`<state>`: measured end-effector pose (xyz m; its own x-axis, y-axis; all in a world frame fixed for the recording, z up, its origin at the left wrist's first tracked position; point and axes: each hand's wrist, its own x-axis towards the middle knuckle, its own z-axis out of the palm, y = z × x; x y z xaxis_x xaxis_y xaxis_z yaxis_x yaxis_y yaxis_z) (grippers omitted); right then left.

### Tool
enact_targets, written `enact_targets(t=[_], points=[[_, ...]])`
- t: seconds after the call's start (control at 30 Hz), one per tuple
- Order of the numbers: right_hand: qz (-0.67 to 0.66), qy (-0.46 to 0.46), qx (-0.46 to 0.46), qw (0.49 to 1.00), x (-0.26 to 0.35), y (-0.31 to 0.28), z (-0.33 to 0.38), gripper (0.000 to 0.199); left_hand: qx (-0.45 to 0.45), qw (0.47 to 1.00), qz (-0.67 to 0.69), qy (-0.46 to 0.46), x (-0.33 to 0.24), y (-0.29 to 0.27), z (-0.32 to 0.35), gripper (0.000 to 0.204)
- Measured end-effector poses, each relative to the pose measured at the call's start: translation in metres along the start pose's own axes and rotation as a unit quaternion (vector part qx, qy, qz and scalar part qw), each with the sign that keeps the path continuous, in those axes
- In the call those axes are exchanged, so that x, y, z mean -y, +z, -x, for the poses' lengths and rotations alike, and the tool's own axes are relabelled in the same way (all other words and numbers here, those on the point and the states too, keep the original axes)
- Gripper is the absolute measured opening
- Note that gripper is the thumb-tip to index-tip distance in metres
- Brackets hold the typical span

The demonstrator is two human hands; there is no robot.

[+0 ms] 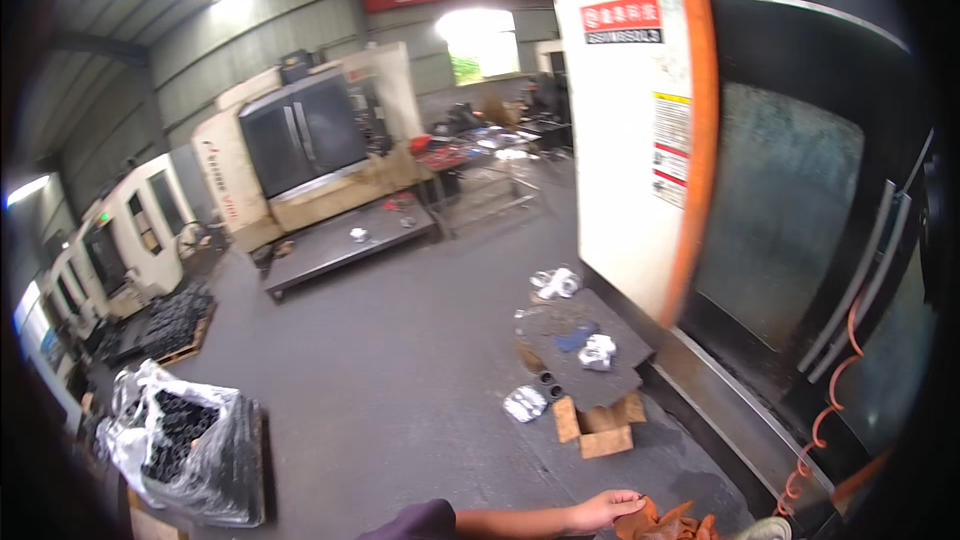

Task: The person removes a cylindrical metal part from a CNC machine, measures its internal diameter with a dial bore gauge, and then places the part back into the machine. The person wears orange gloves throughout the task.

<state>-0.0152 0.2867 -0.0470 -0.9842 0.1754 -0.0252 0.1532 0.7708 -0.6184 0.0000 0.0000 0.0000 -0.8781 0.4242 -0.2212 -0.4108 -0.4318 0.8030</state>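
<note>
At the lower edge my left hand (606, 510) reaches in from a dark sleeve. Its fingers are closed on the near edge of a crumpled orange glove (665, 522), whose folds look like glove fingers. The picture's lower edge cuts the glove off. I cannot make out whether my right hand is inside or behind it. A pale rounded thing (768, 530), too cut off to name, shows just right of the glove. Beyond my hand stands an open cardboard box (603, 434), beside a low dark table (545, 325) that bears a silvery metal part (597, 352) and a blue cloth (575, 338).
A large white and orange machine (625, 140) with a dark door stands at the right, a coiled orange hose (820, 430) hanging before it. Plastic-wrapped dark parts (235, 440) sit at the left. Another machine (310, 130) and a low platform (345, 252) stand farther back.
</note>
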Motion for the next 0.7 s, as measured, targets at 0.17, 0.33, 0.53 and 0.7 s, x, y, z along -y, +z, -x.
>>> enact_targets(t=[0.17,0.33,0.53,0.7], points=[[-0.021,-0.080,0.213,0.974,0.028,0.022,0.001,0.048,-0.239,0.965,-0.039,0.102,0.020,0.001,0.065,0.028],[-0.345,-0.063,0.515,0.782,0.096,0.092,0.056,0.055,-0.308,0.900,-0.295,0.094,0.017,-0.035,0.114,0.031],[-0.311,-0.378,0.389,0.781,0.164,0.170,0.126,0.076,-0.283,0.850,-0.383,0.226,0.020,-0.100,0.184,0.038],[-0.184,-0.469,0.283,0.816,0.220,0.230,0.161,0.078,-0.295,0.843,-0.400,0.205,-0.023,-0.138,0.253,0.038]])
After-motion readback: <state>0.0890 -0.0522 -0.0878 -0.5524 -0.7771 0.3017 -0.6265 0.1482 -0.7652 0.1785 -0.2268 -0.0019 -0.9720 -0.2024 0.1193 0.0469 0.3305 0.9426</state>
